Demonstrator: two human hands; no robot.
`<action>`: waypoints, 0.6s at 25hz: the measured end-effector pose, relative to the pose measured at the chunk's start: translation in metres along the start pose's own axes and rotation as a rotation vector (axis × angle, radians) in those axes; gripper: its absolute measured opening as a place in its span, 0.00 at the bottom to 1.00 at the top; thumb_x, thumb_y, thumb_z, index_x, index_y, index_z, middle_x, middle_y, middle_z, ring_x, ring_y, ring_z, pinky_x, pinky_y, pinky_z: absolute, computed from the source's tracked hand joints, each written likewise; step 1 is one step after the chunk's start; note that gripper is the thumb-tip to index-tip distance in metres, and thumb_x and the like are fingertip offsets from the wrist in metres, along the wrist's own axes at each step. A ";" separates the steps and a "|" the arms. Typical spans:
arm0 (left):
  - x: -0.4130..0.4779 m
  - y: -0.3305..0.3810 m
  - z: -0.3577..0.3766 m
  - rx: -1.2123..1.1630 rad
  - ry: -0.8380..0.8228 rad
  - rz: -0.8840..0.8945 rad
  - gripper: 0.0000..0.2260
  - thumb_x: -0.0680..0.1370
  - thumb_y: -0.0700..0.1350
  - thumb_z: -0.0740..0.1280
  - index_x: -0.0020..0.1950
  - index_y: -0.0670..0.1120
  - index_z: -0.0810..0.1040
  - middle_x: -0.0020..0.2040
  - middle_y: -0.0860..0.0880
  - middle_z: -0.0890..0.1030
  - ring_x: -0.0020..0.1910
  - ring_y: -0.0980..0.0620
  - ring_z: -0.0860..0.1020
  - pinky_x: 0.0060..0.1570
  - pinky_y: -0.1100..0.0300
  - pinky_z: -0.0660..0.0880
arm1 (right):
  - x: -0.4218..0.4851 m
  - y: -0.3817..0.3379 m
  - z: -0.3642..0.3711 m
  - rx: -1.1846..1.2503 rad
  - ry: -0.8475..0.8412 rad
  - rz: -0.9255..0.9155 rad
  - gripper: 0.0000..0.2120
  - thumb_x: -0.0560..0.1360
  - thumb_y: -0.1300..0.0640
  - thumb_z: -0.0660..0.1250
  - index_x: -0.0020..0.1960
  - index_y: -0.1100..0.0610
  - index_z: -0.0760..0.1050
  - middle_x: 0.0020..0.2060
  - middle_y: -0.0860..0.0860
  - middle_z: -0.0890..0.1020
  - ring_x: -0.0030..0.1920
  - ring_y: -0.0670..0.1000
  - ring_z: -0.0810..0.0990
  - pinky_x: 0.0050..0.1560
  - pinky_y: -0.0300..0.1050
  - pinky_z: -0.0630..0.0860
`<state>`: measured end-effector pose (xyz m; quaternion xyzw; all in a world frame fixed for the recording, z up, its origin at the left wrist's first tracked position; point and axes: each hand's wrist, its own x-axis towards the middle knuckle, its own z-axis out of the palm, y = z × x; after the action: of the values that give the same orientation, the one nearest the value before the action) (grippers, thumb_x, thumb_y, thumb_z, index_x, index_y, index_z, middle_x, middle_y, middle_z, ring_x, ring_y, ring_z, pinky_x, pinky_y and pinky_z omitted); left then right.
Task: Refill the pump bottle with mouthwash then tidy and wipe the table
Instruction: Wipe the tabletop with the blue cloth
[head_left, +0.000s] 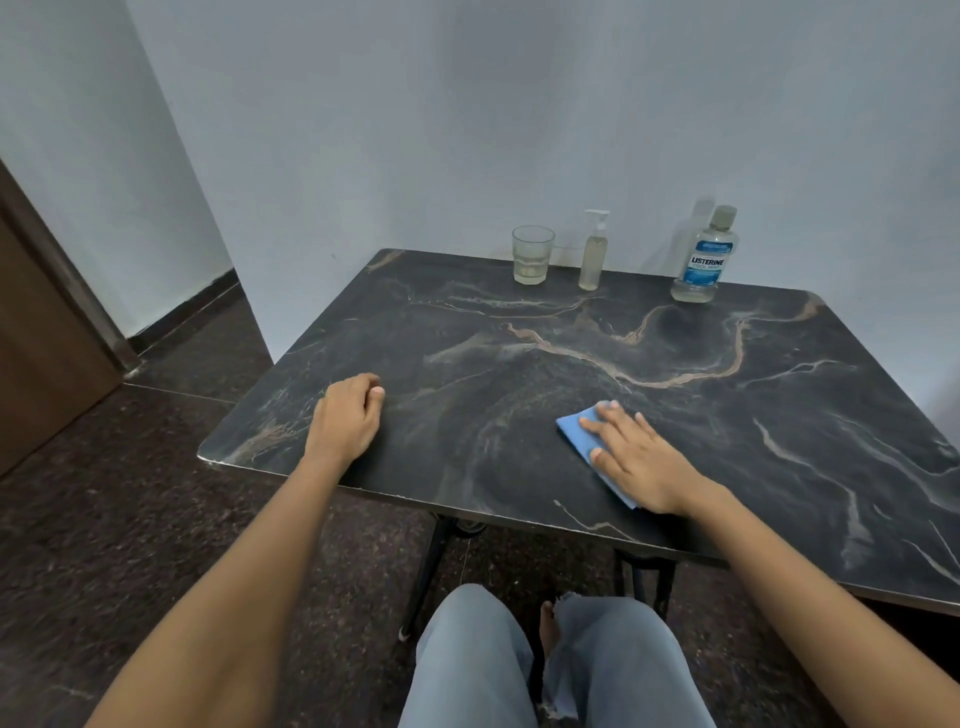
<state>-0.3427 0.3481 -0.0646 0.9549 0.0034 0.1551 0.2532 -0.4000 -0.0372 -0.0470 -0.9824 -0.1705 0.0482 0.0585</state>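
A clear pump bottle (593, 254) with a white pump head stands at the table's far edge against the wall. Right of it is a mouthwash bottle (705, 257) with a blue label, cap on. A glass tumbler (532, 254) stands left of the pump bottle. My right hand (641, 454) lies flat, fingers spread, pressing a folded blue cloth (582, 436) onto the dark marble table (519, 374) near the front edge. My left hand (347, 415) rests on the table's front left part, fingers curled in, holding nothing.
The table stands in a corner against a pale wall. A brown door (36, 332) is at the far left. Dark speckled floor lies to the left and below. My knees in grey trousers (519, 665) are under the front edge, between the black table legs.
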 end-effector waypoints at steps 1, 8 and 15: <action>-0.001 -0.001 0.003 0.002 -0.009 -0.021 0.16 0.81 0.47 0.58 0.64 0.41 0.75 0.60 0.42 0.79 0.61 0.40 0.75 0.59 0.46 0.71 | 0.010 0.009 0.000 0.020 0.001 0.053 0.25 0.83 0.48 0.46 0.78 0.52 0.50 0.78 0.51 0.47 0.77 0.49 0.40 0.75 0.49 0.38; -0.002 -0.003 0.017 0.068 -0.011 -0.030 0.20 0.82 0.52 0.55 0.71 0.44 0.70 0.72 0.42 0.70 0.72 0.45 0.65 0.69 0.48 0.61 | 0.102 0.024 -0.004 0.068 0.054 0.254 0.26 0.83 0.49 0.43 0.78 0.59 0.48 0.78 0.54 0.46 0.77 0.53 0.38 0.76 0.51 0.38; -0.001 -0.006 0.019 0.043 0.003 -0.043 0.20 0.82 0.52 0.55 0.70 0.45 0.71 0.71 0.44 0.70 0.72 0.46 0.65 0.70 0.49 0.60 | 0.182 -0.037 -0.006 0.059 0.002 0.159 0.26 0.83 0.50 0.43 0.78 0.58 0.44 0.78 0.53 0.46 0.78 0.51 0.43 0.76 0.51 0.40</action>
<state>-0.3377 0.3441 -0.0831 0.9596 0.0279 0.1511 0.2356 -0.2404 0.0584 -0.0496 -0.9908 -0.0903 0.0566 0.0834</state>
